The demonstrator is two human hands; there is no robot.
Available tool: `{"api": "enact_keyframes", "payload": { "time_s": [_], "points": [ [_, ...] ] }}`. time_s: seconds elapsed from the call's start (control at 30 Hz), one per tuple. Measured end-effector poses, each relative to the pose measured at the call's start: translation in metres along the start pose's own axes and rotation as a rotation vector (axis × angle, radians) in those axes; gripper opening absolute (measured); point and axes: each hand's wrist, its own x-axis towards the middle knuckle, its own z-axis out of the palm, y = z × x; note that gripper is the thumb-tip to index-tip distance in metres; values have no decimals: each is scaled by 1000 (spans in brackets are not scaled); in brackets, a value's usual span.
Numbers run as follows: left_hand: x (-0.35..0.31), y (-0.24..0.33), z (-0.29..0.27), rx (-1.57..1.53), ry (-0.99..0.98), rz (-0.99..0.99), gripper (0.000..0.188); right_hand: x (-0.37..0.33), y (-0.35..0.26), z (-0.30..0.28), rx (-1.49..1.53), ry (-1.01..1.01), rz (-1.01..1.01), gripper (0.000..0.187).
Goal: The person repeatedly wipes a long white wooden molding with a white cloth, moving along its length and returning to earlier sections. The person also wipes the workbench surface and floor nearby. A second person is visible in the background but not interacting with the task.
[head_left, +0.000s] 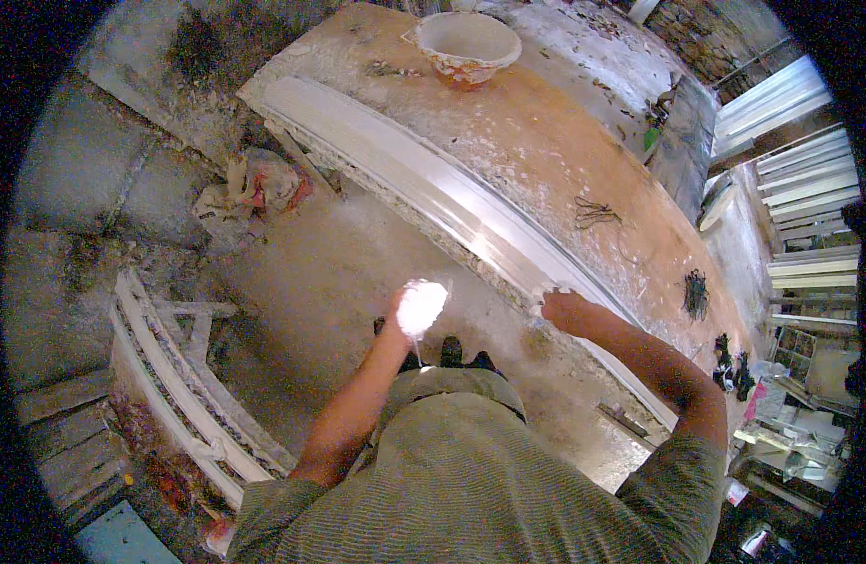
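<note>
My left hand [398,303] is closed around a glaring white lump [423,308], wet-looking, with a thin strand dripping below it. It hangs in front of my body, apart from the table. The lump's brightness hides most of the fingers. At the near edge of a long, smooth white moulding strip [471,230], my right hand [563,310] presses down with its fingers curled and whitened at the tips. Whether something small sits inside those fingers is hidden. The strip lies along the near side of an orange-brown worktable [536,150] and shines in the middle.
A white-crusted basin [468,47] stands on the table's far end. Dark wire bundles [695,295] lie toward the right. White lengths [809,197] are stacked beyond. Curved pale rails [174,376] stand at my left, and a crumpled sack [264,183] sits on the dusty floor.
</note>
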Motion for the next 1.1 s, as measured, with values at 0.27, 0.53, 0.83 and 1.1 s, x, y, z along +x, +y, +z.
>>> {"api": "enact_keyframes", "payload": {
  "time_s": [0.27,0.53,0.83,1.1],
  "points": [
    [-25,-8,98,-590,-246,-537,40,1,-32,-45,400,363,287,13],
    [-48,70,95,-550,-333,-78,26,70,-48,-72,324,525,163,31],
    [-96,80,-25,-585,-186,573,29,143,47,-118,272,426,242,18],
    [-235,35,-38,-956,197,575,27,216,77,-151,197,561,285,17]
  ]
}}
